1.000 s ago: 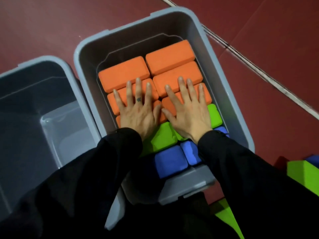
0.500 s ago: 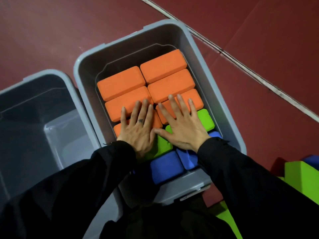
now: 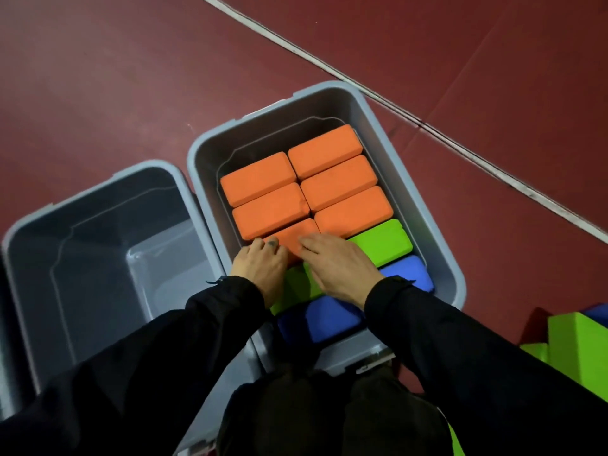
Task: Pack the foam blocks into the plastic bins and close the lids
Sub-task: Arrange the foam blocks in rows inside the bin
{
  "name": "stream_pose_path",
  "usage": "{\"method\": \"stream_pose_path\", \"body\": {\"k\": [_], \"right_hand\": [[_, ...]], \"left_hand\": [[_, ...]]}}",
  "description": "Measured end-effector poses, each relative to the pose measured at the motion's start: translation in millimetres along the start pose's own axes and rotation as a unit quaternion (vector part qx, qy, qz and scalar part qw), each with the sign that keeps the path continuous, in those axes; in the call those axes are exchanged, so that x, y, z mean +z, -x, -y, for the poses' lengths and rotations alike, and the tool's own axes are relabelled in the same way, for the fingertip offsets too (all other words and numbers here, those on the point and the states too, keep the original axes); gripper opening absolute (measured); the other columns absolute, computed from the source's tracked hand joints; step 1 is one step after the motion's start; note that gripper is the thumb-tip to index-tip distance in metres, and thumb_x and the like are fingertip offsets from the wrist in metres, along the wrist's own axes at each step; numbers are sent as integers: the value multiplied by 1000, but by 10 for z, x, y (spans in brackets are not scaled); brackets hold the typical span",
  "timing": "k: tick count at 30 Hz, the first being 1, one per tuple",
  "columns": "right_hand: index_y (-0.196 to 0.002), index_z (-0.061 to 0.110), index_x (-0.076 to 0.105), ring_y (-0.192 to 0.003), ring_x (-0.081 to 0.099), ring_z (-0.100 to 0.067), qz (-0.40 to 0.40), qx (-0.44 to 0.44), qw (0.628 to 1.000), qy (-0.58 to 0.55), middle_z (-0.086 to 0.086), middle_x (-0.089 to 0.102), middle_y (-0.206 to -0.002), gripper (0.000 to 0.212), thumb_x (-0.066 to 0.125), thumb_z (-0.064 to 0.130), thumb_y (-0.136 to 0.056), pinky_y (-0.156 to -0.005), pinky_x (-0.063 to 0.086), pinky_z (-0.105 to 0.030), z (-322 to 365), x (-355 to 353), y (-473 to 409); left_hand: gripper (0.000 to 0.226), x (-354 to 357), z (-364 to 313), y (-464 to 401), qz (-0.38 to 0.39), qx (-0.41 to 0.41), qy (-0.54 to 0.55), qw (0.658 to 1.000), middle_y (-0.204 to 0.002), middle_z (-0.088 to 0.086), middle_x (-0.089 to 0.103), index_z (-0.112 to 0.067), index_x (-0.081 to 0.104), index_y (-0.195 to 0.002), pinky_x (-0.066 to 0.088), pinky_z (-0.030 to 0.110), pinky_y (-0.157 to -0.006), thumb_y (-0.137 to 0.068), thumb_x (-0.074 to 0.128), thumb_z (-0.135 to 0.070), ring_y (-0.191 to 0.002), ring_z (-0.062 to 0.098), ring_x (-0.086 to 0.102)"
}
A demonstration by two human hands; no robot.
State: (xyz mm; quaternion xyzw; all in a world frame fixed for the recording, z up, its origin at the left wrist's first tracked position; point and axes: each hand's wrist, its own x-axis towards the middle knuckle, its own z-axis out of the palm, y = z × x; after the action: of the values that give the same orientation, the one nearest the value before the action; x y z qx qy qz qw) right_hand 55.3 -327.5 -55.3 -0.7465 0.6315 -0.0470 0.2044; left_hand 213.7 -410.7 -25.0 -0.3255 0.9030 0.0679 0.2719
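The grey plastic bin (image 3: 442, 225) in the middle holds two rows of foam blocks: several orange blocks (image 3: 329, 151) at the far end, green blocks (image 3: 383, 240) behind them, and blue blocks (image 3: 329, 319) nearest me. My left hand (image 3: 260, 269) and my right hand (image 3: 340, 269) lie side by side over the nearest left orange block (image 3: 291, 238) and the left green block. Their fingers bend down with the tips touching foam and hold nothing. No lid is in view.
A second grey bin (image 3: 98, 189) stands open on the left, against the first one, with no blocks inside. Loose green blocks (image 3: 574, 337) and a blue one (image 3: 597, 311) lie on the red floor at the right. A white floor line (image 3: 362, 85) runs diagonally past the bins.
Both hands slid back toward me from the orange blocks, and their flat, spread fingers bent down. The view tilted, so the bins sit lower in the frame.
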Motion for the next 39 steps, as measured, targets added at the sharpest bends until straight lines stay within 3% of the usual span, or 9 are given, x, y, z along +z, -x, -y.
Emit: {"method": "stream_pose_path", "body": {"k": [3, 7, 12, 19, 22, 25, 28, 34, 39], "right_hand": [[-131, 3, 63, -134, 53, -33, 35, 16, 999, 39, -15, 55, -147, 47, 54, 23, -90, -115, 38, -48, 74, -16, 0], [-152, 0, 40, -149, 34, -36, 93, 37, 988, 114, -19, 32, -163, 72, 24, 32, -90, -124, 23, -51, 185, 117, 1], [-157, 5, 33, -154, 23, -30, 88, 82, 990, 70, -11, 24, -168, 69, 41, 39, -98, -124, 19, -50, 248, 149, 28], [-153, 14, 43, -150, 32, -31, 28, 115, 992, -34, -9, 34, -164, 59, 51, 34, -98, -124, 20, -46, 203, -42, 330], [-152, 19, 46, -152, 28, -34, -14, 141, 990, -2, -11, 33, -164, 58, 53, 34, -97, -125, 20, -51, 109, -1, 687], [-162, 31, 21, -157, 7, -35, 20, 177, 980, 94, -11, 11, -171, 64, 33, 53, -103, -125, 5, -59, 86, 139, 977], [-160, 37, -15, -155, -20, -32, 96, 216, 969, 71, -7, -24, -168, 75, 7, 74, -99, -124, -9, -57, 46, 318, 1118], [-147, 41, -36, -144, -44, -28, 184, 237, 954, 5, -2, -48, -155, 93, 13, 90, -85, -118, -23, -57, -73, 350, 954], [-160, 38, -14, -153, -27, -31, 160, 238, 958, -1, -5, -30, -165, 91, 30, 80, -92, -124, -10, -55, 60, 164, 958]], "left_hand": [[56, 87, 14, 67, 25, 22, 20, 999, -145, 11, 37, -13, 38, -145, 45, 40, -103, -93, 51, -31, -128, 33, 40], [76, 266, 21, 87, 46, 50, -49, 996, -151, 16, 27, -5, 25, -153, 32, 41, -115, -87, 48, -35, -134, 39, 31], [82, 204, -106, 140, 51, -21, 82, 995, -152, 10, 20, -3, 16, -155, 42, 43, -109, -87, 53, -31, -143, 33, 19], [86, 315, -320, 282, 10, -49, 91, 995, -160, 15, 11, -8, 9, -157, 22, 50, -119, -90, 48, -46, -152, 35, 7], [76, 414, -383, 356, -50, 11, 85, 995, -167, 13, 6, -15, 12, -159, 14, 53, -121, -96, 42, -46, -155, 35, 1], [74, 625, -528, 435, -43, 62, 60, 995, -169, 8, -11, -21, 0, -161, 1, 62, -121, -101, 25, -55, -155, 33, -13], [90, 809, -663, 432, -19, 42, 43, 998, -164, 6, -28, -22, -20, -156, -10, 68, -116, -90, 3, -78, -150, 33, -29], [104, 855, -700, 288, 4, 18, -6, 1000, -159, 8, -38, -22, -29, -149, -13, 71, -112, -80, 7, -91, -147, 35, -33], [101, 755, -715, 423, -28, 20, -1, 999, -166, 10, -23, -20, -11, -160, -6, 67, -117, -83, 5, -84, -153, 31, -22]]}}
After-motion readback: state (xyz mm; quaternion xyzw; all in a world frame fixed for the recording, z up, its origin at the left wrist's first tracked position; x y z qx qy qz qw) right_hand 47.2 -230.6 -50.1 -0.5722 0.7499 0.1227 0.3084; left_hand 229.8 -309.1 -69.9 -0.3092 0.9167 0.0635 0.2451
